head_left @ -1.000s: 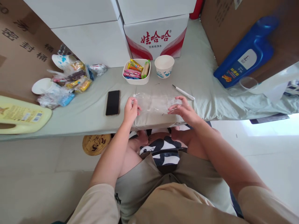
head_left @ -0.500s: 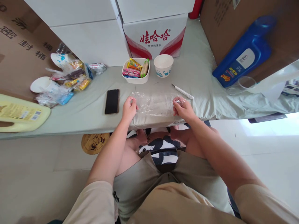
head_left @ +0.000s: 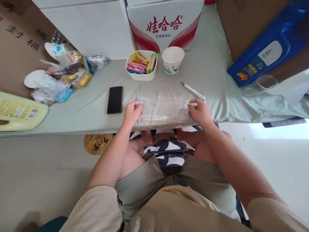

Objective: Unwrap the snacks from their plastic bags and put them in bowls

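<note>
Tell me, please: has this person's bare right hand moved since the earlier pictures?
Yes, rightward: the bare right hand is now farther right of the flat black rectangular phone.

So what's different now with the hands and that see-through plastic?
The right hand moved to the right, away from the left hand, so the plastic is spread wider and flatter between them. The right hand's loose, open grip has closed to a pinch at the plastic's edge. The left hand's pinch stayed, and the phone, snack bowl and cup beside it stayed put.
</note>
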The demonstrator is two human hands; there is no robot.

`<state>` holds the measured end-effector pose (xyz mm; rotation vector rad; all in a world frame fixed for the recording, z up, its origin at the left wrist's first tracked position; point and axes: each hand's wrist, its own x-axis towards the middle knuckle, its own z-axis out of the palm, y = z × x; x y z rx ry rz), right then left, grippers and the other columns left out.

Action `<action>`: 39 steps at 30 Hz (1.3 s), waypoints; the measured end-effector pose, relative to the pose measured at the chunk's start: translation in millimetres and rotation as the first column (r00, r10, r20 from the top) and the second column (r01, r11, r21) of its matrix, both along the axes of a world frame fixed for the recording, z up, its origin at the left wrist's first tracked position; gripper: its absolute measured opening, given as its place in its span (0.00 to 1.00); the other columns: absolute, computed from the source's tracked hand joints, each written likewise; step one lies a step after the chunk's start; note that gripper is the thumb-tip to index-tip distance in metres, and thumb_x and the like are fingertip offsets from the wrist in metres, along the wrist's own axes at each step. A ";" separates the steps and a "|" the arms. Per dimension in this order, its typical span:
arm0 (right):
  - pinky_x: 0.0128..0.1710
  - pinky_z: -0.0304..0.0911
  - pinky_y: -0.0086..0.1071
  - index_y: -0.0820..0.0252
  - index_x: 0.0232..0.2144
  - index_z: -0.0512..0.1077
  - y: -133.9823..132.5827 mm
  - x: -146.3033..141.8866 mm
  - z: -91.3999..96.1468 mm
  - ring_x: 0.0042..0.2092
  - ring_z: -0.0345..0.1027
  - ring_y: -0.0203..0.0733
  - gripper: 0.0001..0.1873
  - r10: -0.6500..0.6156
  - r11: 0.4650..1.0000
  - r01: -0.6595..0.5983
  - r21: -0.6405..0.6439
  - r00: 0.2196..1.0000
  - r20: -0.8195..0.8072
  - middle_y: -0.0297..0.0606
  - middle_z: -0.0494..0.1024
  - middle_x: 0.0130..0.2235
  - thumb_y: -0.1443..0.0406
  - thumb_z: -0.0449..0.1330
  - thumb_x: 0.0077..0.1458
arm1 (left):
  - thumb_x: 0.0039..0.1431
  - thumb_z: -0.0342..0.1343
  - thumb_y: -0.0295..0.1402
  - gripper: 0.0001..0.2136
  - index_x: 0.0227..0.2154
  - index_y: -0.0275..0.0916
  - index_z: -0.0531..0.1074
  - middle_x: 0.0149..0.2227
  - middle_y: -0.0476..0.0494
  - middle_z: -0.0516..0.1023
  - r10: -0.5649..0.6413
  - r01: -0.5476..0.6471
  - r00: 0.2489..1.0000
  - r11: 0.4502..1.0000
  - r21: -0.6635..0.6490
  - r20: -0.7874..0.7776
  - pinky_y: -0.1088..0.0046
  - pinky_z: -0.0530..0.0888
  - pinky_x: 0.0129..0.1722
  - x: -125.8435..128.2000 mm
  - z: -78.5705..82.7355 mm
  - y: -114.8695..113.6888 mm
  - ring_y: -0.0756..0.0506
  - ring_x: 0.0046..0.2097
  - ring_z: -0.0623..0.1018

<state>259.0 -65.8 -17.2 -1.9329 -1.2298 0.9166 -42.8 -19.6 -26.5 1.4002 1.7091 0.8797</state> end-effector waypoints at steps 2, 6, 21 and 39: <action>0.29 0.61 0.35 0.53 0.33 0.71 0.4 -1.1 0.7 0.23 0.66 0.40 0.07 0.001 1.000 0.000 -0.009 0.995 0.104 0.32 0.74 0.22 0.58 0.57 0.58 | 0.58 0.55 0.38 0.10 0.24 0.41 0.68 0.18 0.51 0.69 -0.005 0.005 1.000 1.000 0.029 0.002 0.74 0.60 0.21 0.7 -0.3 2.7 0.51 0.19 0.65; 0.33 0.58 0.36 0.54 0.25 0.70 -2.9 -1.8 0.1 0.29 0.66 0.44 0.13 0.019 1.000 -0.022 0.006 0.945 0.327 0.36 0.74 0.24 0.58 0.54 0.60 | 0.62 0.54 0.44 0.14 0.26 0.41 0.70 0.17 0.52 0.66 0.020 -0.020 1.000 0.999 0.048 0.001 0.72 0.59 0.22 4.8 5.1 8.8 0.51 0.19 0.64; 0.54 0.63 0.55 0.58 0.60 0.67 -24.8 -13.3 -4.4 0.55 0.65 0.61 0.31 0.135 0.956 -0.268 0.117 0.760 0.636 0.54 0.68 0.54 0.67 0.55 0.53 | 0.61 0.57 0.35 0.14 0.49 0.41 0.75 0.53 0.34 0.77 0.014 0.115 0.877 0.965 0.236 -0.481 0.56 0.67 0.54 22.5 -1.9 31.7 0.34 0.57 0.72; 0.35 0.66 0.36 0.58 0.35 0.74 47.6 -45.7 17.3 0.31 0.72 0.41 0.10 0.720 0.685 -0.719 -0.119 0.693 -0.040 0.36 0.78 0.31 0.60 0.63 0.50 | 0.47 0.67 0.30 0.18 0.43 0.42 0.71 0.35 0.50 0.79 -0.397 0.330 0.744 0.918 0.221 0.538 0.74 0.76 0.39 15.2 0.6 50.1 0.51 0.34 0.79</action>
